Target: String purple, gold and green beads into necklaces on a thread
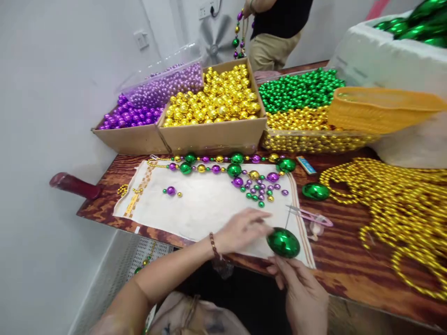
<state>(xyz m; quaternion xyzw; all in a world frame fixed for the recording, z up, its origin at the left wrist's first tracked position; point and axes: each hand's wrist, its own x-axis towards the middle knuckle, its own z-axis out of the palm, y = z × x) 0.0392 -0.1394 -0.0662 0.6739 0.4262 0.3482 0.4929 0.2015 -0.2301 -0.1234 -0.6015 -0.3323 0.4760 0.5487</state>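
Observation:
My right hand (296,288) pinches the underside of a large shiny green bead (283,242), and a thin needle (288,218) sticks up from the bead's top. Just left of it is my left hand (246,228), fingers apart and slightly blurred, holding nothing I can see. Both are over the front of a white towel (202,200). Small purple, green and gold loose beads (260,186) lie behind the hands. Along the towel's back edge runs a strung bead necklace (216,169). Pink-handled scissors (314,217) rest at the towel's right side.
Cardboard boxes of purple beads (132,114) and gold beads (216,100) line the back, beside a tray of green and gold bead strands (300,93). Gold bead chains (401,204) heap on the right. An orange basket (380,111) and foam box (394,60) stand behind. Another person (279,28) is beyond.

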